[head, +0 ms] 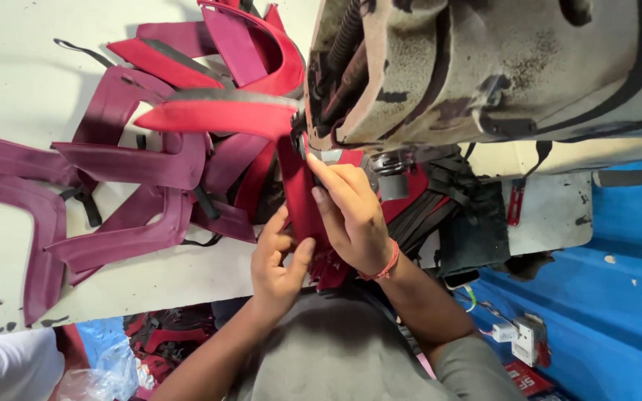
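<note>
I am looking down from the head camera, and I am seeing both hands working close under the head of an old sewing machine [484,67]. The left hand [276,260] is holding the lower end of a dark red padded strap [300,194]; its fingers are closed around the edge, with the thumb lying on top, and I think this is keeping the fabric tight so it is not sliding sideways. The right hand [354,215] is lying flat on the same strap, and its fingers [328,174] are stretched forward and pressing the fabric down just beside the presser foot [299,141], so they are not gripping but only pushing. I judge that this flat pressing is guiding the strap straight to the needle, though the needle itself is hidden from me. The strap is running from the machine down toward the person's body, between the two hands, and it is resting on the white desk [9,82]. To the left, a pile of finished maroon straps [135,171] is spreading over the desk, probably pushed there so the sewing place is staying free. Black webbing straps [447,200] are hanging at the right side of the machine, near the desk edge. A blue sheet [618,297] is lying lower, below the desk.
</note>
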